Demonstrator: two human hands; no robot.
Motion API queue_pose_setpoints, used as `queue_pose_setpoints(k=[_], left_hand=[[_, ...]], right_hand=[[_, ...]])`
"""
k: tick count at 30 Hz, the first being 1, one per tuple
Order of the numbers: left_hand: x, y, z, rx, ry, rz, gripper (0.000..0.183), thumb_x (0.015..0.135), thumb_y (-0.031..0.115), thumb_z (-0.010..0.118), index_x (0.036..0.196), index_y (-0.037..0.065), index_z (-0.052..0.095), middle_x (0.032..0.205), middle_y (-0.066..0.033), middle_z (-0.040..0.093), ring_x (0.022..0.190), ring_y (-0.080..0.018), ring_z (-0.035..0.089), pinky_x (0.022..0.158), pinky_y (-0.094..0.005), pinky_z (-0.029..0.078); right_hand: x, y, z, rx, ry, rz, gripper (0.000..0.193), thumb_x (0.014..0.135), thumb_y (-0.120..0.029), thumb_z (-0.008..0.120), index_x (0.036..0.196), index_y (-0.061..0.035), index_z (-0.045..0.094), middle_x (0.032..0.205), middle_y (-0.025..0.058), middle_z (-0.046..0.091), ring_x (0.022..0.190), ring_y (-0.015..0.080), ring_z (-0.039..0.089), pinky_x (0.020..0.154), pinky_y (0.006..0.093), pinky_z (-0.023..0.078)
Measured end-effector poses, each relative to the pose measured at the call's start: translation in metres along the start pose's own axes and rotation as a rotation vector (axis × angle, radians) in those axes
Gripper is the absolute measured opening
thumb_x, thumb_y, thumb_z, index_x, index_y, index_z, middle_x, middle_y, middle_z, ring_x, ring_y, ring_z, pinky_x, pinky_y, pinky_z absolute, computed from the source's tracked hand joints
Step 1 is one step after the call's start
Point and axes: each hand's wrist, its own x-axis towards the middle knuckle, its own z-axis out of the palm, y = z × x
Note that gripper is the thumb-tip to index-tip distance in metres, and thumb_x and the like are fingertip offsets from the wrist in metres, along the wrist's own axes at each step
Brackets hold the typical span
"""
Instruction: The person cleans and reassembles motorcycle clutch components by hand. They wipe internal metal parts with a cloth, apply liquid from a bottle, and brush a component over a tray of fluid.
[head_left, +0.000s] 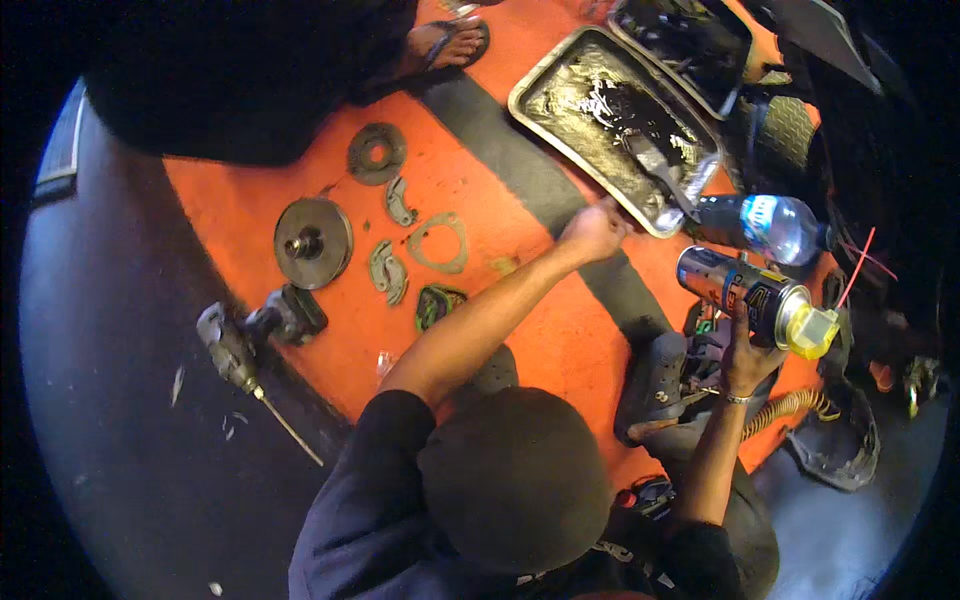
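My left hand [597, 232] reaches across the floor to the near edge of a metal tray [560, 150], its fingers curled at the rim. Dark wet liquid covers part of the tray's bottom, and a flat paintbrush [655, 165] lies in it at the right end. In my right hand [750, 355] is a spray can [735, 290], tilted, with a yellow-topped nozzle and a thin red straw [858, 262]. Just beyond the can lies a clear plastic bottle [780, 228] on its side.
Scooter clutch parts lie to the left: a pulley disc [320, 243], a ring plate [377, 153], clutch shoes [388, 272] and a flat gasket-like plate [440, 243]. A cordless drill [230, 345] rests lower left. Another person's foot [457, 42] stands beyond. A coil spring [785, 408] lies right.
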Motion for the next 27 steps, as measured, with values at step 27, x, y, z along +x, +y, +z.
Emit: queue_pose_setpoints(k=[27], left_hand=[[-0.233, -0.094, -0.167, 0.521, 0.65, -0.247, 0.068, 0.08, 0.027, 0.072, 0.139, 0.009, 0.044, 0.137, -0.0183, 0.042, 0.125, -0.039, 0.041, 0.101, -0.0508, 0.038]], right_hand=[[-0.187, 0.003, 0.231, 0.004, -0.987, 0.33, 0.079, 0.085, -0.041, 0.071, 0.137, 0.0076, 0.036, 0.133, 0.0251, 0.044, 0.121, 0.0353, 0.046, 0.104, 0.0432, 0.038]])
